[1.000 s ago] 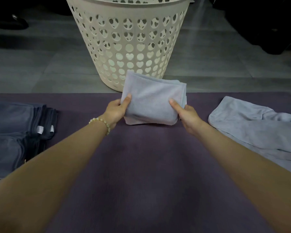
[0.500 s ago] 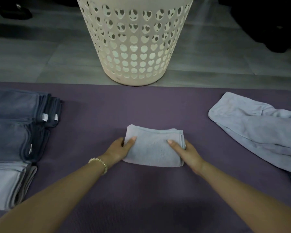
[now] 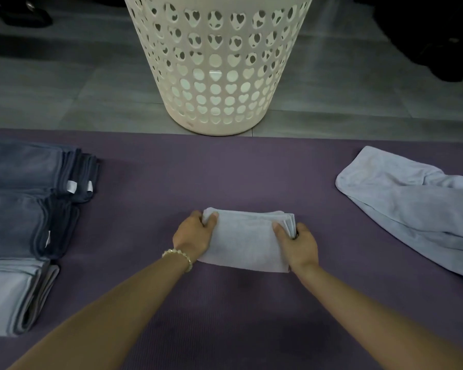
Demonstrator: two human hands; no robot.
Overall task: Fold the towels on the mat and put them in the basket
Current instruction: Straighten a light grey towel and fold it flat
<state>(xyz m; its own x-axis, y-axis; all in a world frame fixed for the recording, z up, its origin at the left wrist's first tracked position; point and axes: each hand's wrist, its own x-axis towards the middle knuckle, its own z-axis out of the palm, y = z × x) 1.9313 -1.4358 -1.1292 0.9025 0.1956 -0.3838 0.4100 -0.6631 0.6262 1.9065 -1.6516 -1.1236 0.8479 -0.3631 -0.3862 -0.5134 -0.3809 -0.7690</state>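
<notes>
No word, number or brand can be read anywhere in view. The only label-like things are small white sewn tags on the dark blue folded towels (image 3: pixel 24 169), which lie left of the basket (image 3: pixel 217 62) and nearer the camera. Two tags (image 3: pixel 71 186) sit side by side on the right-hand edge of the farther pile, and a third tag (image 3: pixel 48 239) hangs on the edge of the nearer dark pile (image 3: pixel 11 225). All three are too small to show any print.
</notes>
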